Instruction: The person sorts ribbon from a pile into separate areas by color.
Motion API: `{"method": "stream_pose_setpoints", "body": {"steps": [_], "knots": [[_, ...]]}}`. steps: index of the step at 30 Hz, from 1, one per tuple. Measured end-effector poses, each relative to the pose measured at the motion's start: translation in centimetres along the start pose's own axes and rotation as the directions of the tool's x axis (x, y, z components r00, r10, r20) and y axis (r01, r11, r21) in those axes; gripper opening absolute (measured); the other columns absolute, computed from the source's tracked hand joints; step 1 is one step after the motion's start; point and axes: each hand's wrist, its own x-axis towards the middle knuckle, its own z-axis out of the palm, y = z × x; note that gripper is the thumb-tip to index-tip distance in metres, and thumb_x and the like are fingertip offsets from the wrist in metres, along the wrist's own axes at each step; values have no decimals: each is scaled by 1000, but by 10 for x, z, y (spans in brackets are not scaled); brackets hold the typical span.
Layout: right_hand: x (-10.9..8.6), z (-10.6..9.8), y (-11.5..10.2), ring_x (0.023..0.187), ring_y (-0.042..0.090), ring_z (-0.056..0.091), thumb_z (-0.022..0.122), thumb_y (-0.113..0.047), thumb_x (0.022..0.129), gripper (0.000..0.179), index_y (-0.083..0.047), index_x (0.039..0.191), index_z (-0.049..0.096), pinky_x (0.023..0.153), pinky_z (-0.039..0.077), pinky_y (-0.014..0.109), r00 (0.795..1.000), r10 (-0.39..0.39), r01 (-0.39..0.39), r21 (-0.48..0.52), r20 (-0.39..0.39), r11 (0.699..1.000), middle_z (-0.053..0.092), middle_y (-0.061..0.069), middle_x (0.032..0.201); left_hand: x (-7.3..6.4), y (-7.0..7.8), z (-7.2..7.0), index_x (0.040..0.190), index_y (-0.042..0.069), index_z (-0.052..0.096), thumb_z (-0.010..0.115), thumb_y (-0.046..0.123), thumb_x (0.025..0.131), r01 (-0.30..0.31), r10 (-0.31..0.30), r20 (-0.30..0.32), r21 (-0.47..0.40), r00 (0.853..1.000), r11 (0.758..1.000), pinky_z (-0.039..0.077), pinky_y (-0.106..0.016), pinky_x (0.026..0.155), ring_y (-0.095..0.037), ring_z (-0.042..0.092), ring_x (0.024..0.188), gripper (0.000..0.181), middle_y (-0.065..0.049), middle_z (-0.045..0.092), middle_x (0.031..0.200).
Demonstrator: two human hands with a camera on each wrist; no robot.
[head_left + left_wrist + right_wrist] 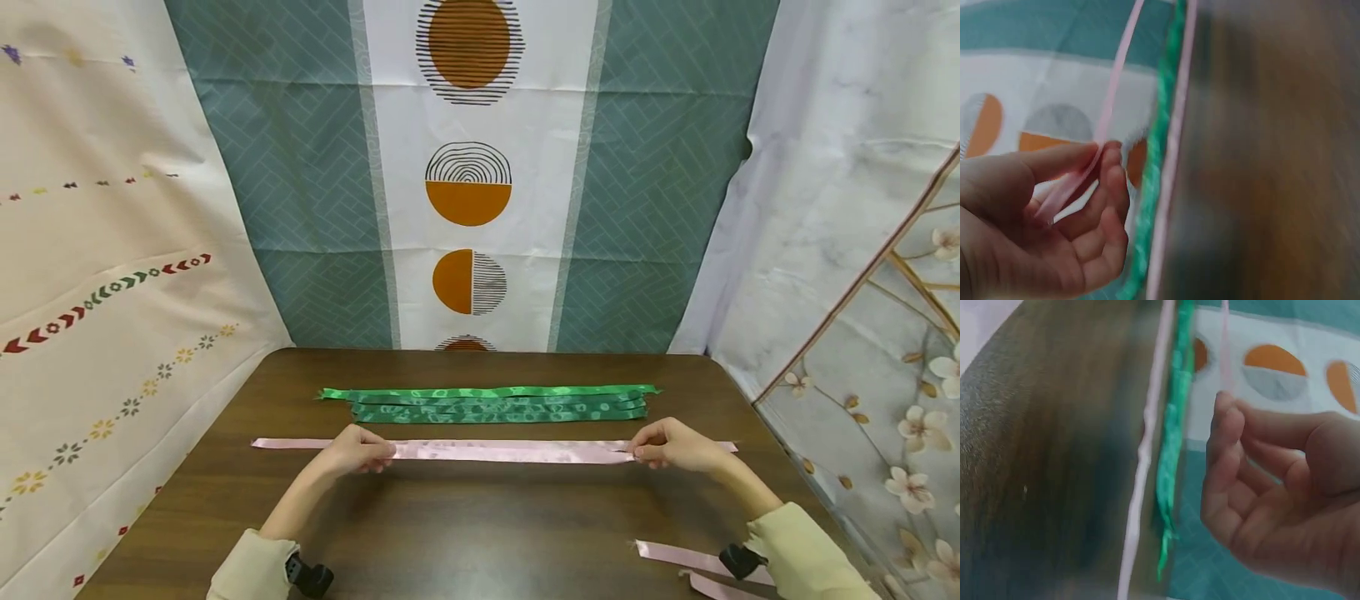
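Observation:
A pink satin ribbon [510, 456] is stretched sideways between both hands. My left hand [354, 451] pinches it near one end between thumb and fingertips; in the left wrist view its short tail [1060, 199] crosses the palm. At the other end my right hand [677, 446] pinches the ribbon between thumb and index finger. Another pink ribbon [291, 443] lies straight on the table, just behind the held one, its ends showing beyond both hands. In both wrist views the held ribbon is apart from that lying one.
Behind the pink ribbons, a bright green ribbon [480, 392] and several darker green ribbons [498, 408] lie in parallel rows on the brown table [480, 525]. More pink ribbons [678, 557] lie at the front right, near the right sleeve [806, 550]. Patterned cloths [300, 167] hang around the table.

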Motion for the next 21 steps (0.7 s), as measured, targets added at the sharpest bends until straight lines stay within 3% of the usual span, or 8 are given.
{"method": "stream_pose_setpoints", "body": {"steps": [6,10,15,21], "knots": [[18,25,-4,58,7,55,66,-10,89,14,3,91,69,51,46,22,993,104,-111,-131,-63,985,64,2,70,4,-16,11,82,-2,75,75,10,80,73,-54,-163,111,985,991,52,-32,58,-15,64,59,12,-4,69,69],[26,41,-10,52,10,56,69,-20,88,14,-8,81,67,48,43,23,994,103,-110,-250,-40,962,61,2,62,8,-17,16,71,2,74,79,12,75,119,-65,-248,210,967,970,50,-30,57,-14,63,55,12,-2,68,65],[31,55,-9,46,5,48,77,-27,80,30,-14,62,57,45,37,22,988,133,-155,-392,-83,907,50,-9,54,7,-23,14,69,2,73,79,10,75,129,-71,-256,219,964,967,48,-28,54,-14,61,53,12,-3,66,62],[33,60,-7,51,8,37,84,-31,71,43,-15,53,49,48,27,23,955,218,-289,-477,-201,830,38,-10,51,6,-30,8,74,-4,72,74,2,78,104,-73,-210,140,975,985,56,-33,60,-17,66,58,7,-8,71,71]]}}
